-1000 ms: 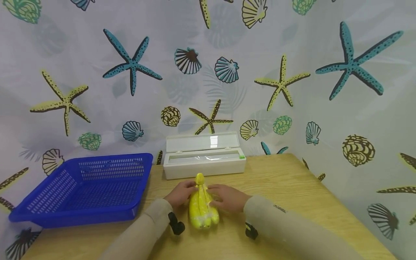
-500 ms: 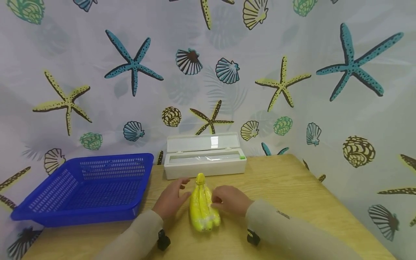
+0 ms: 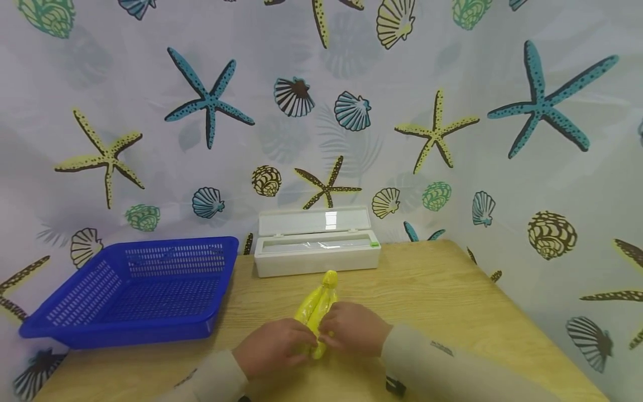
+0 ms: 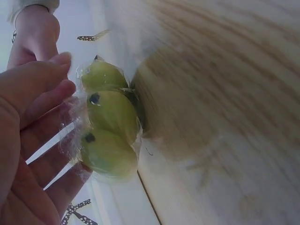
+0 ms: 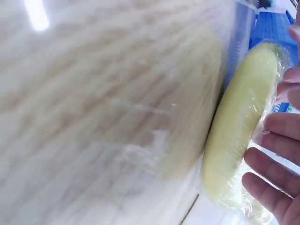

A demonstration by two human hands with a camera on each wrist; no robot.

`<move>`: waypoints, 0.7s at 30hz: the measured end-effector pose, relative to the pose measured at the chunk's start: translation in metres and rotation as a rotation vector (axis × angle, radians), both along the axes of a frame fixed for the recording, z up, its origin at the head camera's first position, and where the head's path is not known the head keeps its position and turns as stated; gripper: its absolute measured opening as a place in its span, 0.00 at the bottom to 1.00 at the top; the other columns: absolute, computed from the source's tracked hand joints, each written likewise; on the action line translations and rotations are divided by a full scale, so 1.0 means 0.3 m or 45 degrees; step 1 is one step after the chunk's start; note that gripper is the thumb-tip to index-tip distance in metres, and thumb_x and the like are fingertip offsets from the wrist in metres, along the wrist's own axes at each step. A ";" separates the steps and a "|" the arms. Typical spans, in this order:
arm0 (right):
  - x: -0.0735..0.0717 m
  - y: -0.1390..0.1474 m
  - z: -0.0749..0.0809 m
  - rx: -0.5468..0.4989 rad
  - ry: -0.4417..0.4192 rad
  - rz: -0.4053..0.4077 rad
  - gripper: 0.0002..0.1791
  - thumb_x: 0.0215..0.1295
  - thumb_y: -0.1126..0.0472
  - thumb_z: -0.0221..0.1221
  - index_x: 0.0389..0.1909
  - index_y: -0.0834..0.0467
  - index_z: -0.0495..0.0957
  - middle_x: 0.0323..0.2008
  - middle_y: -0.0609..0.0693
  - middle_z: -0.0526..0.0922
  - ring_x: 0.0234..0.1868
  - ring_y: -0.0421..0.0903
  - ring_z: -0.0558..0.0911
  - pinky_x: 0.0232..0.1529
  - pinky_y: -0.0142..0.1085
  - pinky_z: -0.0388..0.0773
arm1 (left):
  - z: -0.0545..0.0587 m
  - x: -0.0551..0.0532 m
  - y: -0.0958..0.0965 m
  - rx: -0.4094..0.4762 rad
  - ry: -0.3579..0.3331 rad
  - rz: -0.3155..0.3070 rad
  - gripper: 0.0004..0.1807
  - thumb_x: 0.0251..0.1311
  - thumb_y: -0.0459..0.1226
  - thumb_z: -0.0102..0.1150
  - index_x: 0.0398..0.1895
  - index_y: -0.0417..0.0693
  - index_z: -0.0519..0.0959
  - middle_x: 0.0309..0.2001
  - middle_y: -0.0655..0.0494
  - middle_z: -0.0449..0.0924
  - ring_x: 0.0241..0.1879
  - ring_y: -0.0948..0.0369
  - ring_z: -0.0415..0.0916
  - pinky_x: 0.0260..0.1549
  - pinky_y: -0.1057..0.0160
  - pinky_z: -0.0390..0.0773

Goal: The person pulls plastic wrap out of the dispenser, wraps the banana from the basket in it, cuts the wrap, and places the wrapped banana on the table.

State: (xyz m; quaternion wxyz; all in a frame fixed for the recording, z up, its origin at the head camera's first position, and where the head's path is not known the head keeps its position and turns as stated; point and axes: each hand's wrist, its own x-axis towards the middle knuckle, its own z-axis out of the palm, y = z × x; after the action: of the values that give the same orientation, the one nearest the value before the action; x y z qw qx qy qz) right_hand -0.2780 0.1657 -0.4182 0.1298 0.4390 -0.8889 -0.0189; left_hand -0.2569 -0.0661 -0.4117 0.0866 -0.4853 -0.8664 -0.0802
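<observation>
A bunch of yellow bananas (image 3: pixel 317 304) wrapped in clear cling film (image 5: pixel 246 199) lies on the wooden table, stem end pointing away. Both hands are at its near end. My left hand (image 3: pixel 278 346) reaches in from the left. In the left wrist view its fingers (image 4: pixel 47 145) extend behind loose film beside the dark banana tips. My right hand (image 3: pixel 354 329) is along the right side. In the right wrist view its fairly straight fingers (image 5: pixel 272 168) touch the film on the outer banana. Seen from the head, the hands cover the bananas' lower part.
A blue perforated basket (image 3: pixel 213 321) stands on the left of the table. Behind the bananas is a white cling film dispenser (image 3: pixel 316 261) with its lid raised. Shell-and-starfish patterned sheeting (image 3: pixel 301 139) encloses the back and right side.
My left hand drew away leftward, then came in to the near end of the bananas. The bunch has turned, its stem end swinging right. My right hand has shifted slightly nearer.
</observation>
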 end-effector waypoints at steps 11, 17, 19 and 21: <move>0.032 0.008 0.011 0.191 -0.068 -0.004 0.28 0.73 0.38 0.50 0.65 0.48 0.76 0.66 0.42 0.78 0.70 0.44 0.74 0.71 0.40 0.71 | -0.029 -0.024 -0.024 0.012 0.036 -0.062 0.19 0.57 0.34 0.68 0.53 0.53 0.84 0.53 0.60 0.86 0.54 0.62 0.83 0.55 0.63 0.82; 0.021 0.005 0.013 0.170 -0.059 -0.038 0.27 0.69 0.37 0.56 0.61 0.48 0.79 0.64 0.41 0.79 0.70 0.45 0.73 0.71 0.40 0.71 | -0.045 -0.036 -0.033 0.080 0.162 -0.044 0.13 0.59 0.44 0.69 0.47 0.56 0.87 0.50 0.63 0.85 0.53 0.63 0.80 0.56 0.63 0.81; 0.014 0.007 0.010 0.158 0.002 -0.029 0.25 0.68 0.38 0.57 0.58 0.47 0.81 0.62 0.41 0.81 0.69 0.45 0.74 0.71 0.40 0.71 | -0.045 -0.040 -0.038 0.066 0.172 -0.016 0.13 0.60 0.47 0.68 0.47 0.57 0.87 0.50 0.64 0.83 0.53 0.64 0.78 0.57 0.63 0.81; 0.008 0.010 0.009 0.149 0.063 -0.022 0.23 0.68 0.38 0.59 0.55 0.47 0.82 0.59 0.41 0.83 0.66 0.45 0.75 0.69 0.39 0.72 | -0.043 -0.043 -0.045 0.030 0.175 -0.004 0.14 0.62 0.47 0.67 0.50 0.59 0.86 0.51 0.64 0.82 0.53 0.64 0.78 0.57 0.63 0.81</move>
State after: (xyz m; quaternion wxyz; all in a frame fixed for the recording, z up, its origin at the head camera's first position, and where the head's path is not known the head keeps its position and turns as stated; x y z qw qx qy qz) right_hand -0.2757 0.1686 -0.4155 0.1257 0.4374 -0.8866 -0.0828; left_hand -0.2698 -0.0795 -0.4245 0.1515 -0.4900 -0.8566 -0.0570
